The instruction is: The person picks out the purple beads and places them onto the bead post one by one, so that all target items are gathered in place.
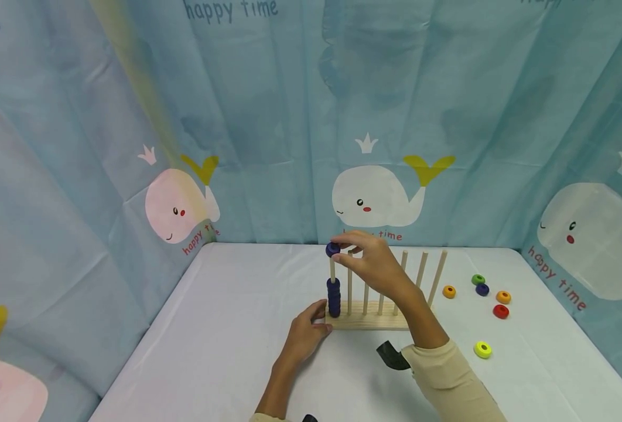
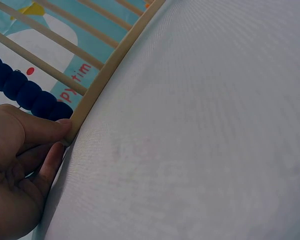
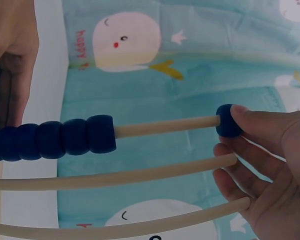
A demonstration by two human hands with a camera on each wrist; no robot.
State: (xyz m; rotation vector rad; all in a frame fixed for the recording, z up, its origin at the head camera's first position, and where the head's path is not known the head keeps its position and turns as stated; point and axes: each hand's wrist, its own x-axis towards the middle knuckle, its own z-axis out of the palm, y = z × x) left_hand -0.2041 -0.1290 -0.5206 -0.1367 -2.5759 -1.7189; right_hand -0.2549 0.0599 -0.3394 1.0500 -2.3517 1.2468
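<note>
A wooden peg rack (image 1: 369, 323) stands on the table, with a row of upright pegs. Several dark blue beads (image 1: 334, 298) are stacked low on its leftmost peg. Between thumb and fingertips, my right hand (image 1: 373, 262) pinches another blue bead (image 3: 228, 121) at the top of that same peg. The right wrist view shows the peg's tip meeting this bead; how far it is threaded is hidden. At the rack's left end, my left hand (image 1: 306, 335) grips the base, its thumb against the edge in the left wrist view.
Loose beads lie right of the rack: orange (image 1: 449, 292), green (image 1: 478, 279), blue (image 1: 482, 289), another orange (image 1: 503, 297), red (image 1: 501, 312) and yellow (image 1: 482, 350). A whale-print curtain (image 1: 279, 193) hangs behind the white table (image 1: 221, 328).
</note>
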